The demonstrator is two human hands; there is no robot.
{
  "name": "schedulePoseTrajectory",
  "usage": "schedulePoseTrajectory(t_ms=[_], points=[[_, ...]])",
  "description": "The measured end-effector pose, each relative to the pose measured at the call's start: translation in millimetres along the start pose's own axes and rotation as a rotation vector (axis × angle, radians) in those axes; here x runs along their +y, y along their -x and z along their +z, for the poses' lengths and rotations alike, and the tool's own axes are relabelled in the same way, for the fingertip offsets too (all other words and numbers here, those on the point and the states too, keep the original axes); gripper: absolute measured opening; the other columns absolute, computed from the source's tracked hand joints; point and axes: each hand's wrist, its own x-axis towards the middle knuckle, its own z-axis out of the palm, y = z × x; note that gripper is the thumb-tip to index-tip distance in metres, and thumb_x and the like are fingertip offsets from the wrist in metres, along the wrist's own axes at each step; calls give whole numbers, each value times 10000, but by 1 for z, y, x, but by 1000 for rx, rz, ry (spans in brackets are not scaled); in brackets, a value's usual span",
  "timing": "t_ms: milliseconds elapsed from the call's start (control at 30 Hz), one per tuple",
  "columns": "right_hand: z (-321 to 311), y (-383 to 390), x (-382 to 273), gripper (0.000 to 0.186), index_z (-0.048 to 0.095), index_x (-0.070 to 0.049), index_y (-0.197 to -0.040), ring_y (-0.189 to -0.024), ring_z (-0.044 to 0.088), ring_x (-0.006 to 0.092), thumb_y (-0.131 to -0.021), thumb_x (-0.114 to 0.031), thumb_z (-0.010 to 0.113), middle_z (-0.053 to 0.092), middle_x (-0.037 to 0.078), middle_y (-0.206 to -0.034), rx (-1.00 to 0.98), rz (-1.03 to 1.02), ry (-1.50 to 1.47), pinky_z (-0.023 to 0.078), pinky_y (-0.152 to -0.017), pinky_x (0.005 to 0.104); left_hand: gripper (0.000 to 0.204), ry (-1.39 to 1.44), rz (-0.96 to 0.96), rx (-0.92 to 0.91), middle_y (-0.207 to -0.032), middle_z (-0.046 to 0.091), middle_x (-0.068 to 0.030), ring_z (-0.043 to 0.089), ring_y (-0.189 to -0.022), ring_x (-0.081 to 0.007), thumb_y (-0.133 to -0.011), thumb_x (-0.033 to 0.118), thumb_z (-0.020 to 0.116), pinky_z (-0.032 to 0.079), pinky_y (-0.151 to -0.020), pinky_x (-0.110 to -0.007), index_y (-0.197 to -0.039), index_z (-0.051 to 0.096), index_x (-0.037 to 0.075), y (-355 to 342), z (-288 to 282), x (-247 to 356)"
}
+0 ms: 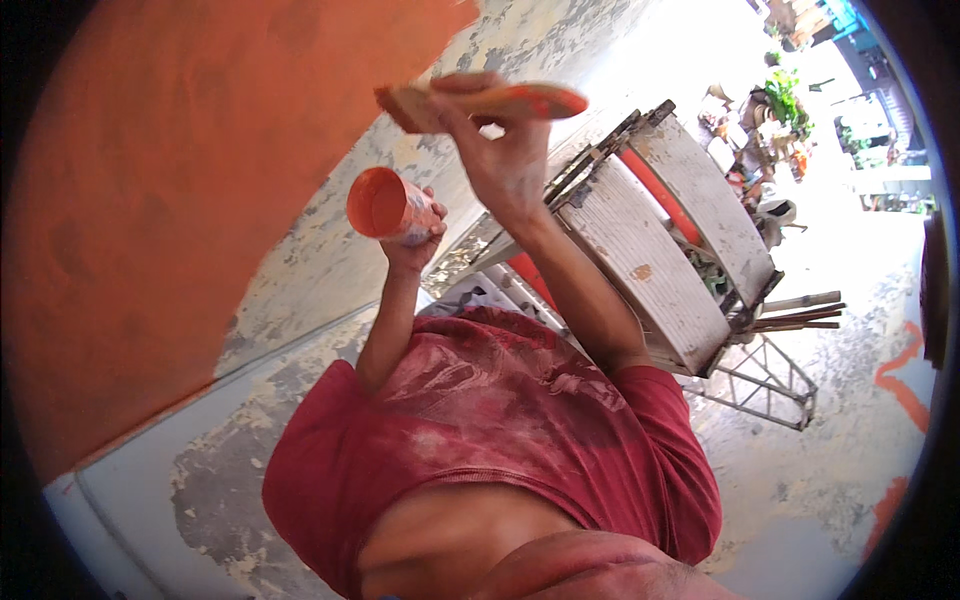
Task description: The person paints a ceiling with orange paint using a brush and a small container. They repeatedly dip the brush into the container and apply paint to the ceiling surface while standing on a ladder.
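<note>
A flat paintbrush (500, 101) with orange-stained bristles and a paint-marked handle is gripped by my right hand (493, 150), raised near the top middle, close to the edge of the orange paint on the wall (190, 180); whether the bristles touch it I cannot tell. Lower and to the left, my left hand (418, 245) is closed round a cup (390, 215) whose inside is coated orange, with what looks like orange paint in it. Bare, mottled plaster (290, 260) borders the painted area.
A worn metal stand with pale slats (640, 265) stands to the right of my arm, with several rods (810, 315) and a lattice frame (765, 390) beside it. Plants (785, 105) and assorted clutter lie toward the upper right. Orange marks (905, 380) show at the right edge.
</note>
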Motion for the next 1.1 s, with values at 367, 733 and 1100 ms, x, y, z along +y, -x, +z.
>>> schedulePoseTrajectory(t_ms=[367,733,1100], points=[[-20,-95,-137,204,690,14,-946,-685,626,119,-836,-158,684,683,90,-794,-16,-87,132,484,-568,245,656,4,-112,134,-1189,556,-151,534,-1061,-345,-828,541,472,491,-696,-402,-1295,500,81,-57,27,-36],[-41,-110,-97,185,669,19,-956,-680,625,162,-839,-123,690,662,94,-797,-615,144,276,506,-568,285,672,-129,-66,36,-1286,553,-148,556,-1097,-360,-885,612,406,491,-717,-440,-1358,481,141,-73,44,-35],[-37,-62,-41,199,675,32,-940,-600,623,110,-861,-150,691,670,84,-769,-566,150,302,509,-493,234,613,-267,6,-33,-1316,552,-128,586,-1115,-323,-930,585,392,544,-739,-503,-1362,478,160,-71,55,-33]])
